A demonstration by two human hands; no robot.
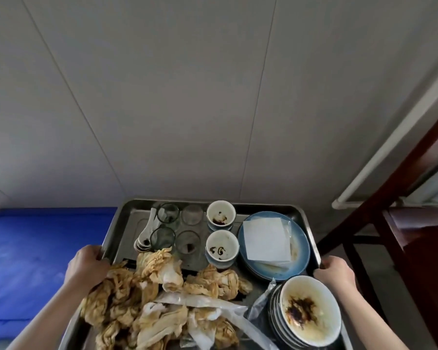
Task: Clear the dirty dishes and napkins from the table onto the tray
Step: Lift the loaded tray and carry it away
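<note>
Two hands [86, 263] gripping tray [127, 215], four glasses [168, 213], two cups [221, 215]

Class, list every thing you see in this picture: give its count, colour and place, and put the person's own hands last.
tray: one, steel, centre
glasses: four, clear, far left of tray
spoons: white, stacked, beside glasses
cups: two stacks, white inside, middle
plates: blue stack, paper squares on top, right
bowls: stack, stained, near right
napkins: heap, yellowish, near side
bin: blue, left
chair: dark wood, right
left hand: grips left rim
right hand: grips right rim
</note>
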